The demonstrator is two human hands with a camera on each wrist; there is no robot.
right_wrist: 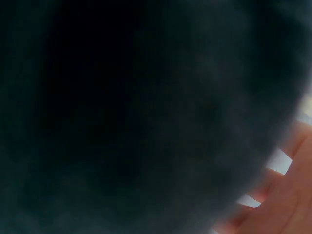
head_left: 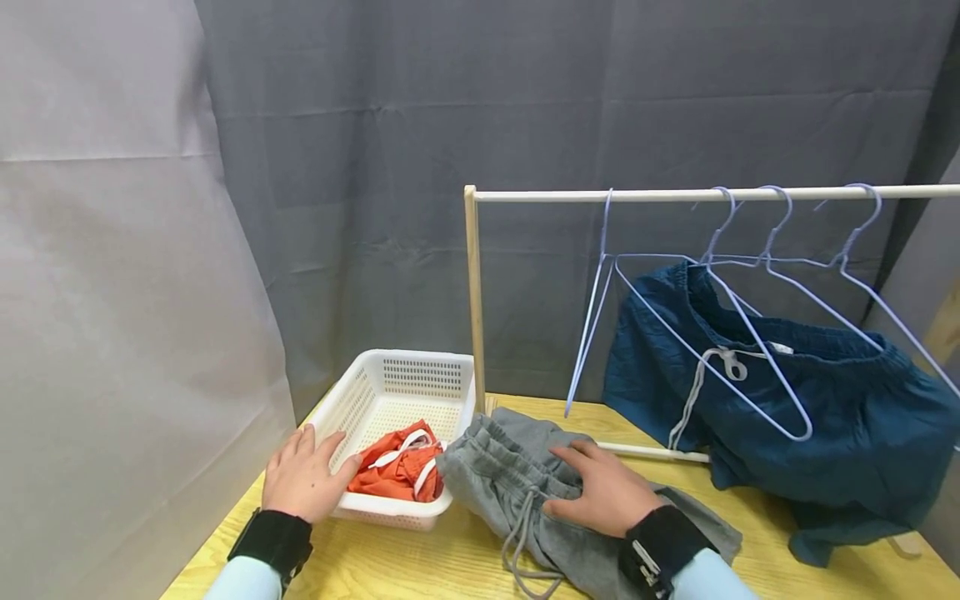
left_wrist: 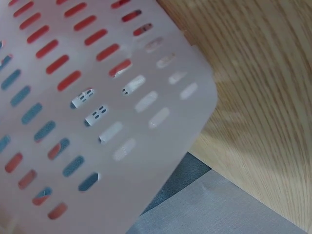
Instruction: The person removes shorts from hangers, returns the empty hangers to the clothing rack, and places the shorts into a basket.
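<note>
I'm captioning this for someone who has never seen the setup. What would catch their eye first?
Probably the dark blue shorts hanging on the wooden rack at the right, among pale wire hangers. Next, the orange garment in the white basket at the left, with the left hand resting on the basket's rim. Between them, the right hand lies flat on grey shorts on the yellow table.

Hands: two, one left hand and one right hand; baskets: one white basket; garments: three, namely one orange shorts, one grey shorts, one dark blue shorts; wire hangers on the rail: four; rails: one; tables: one.
</note>
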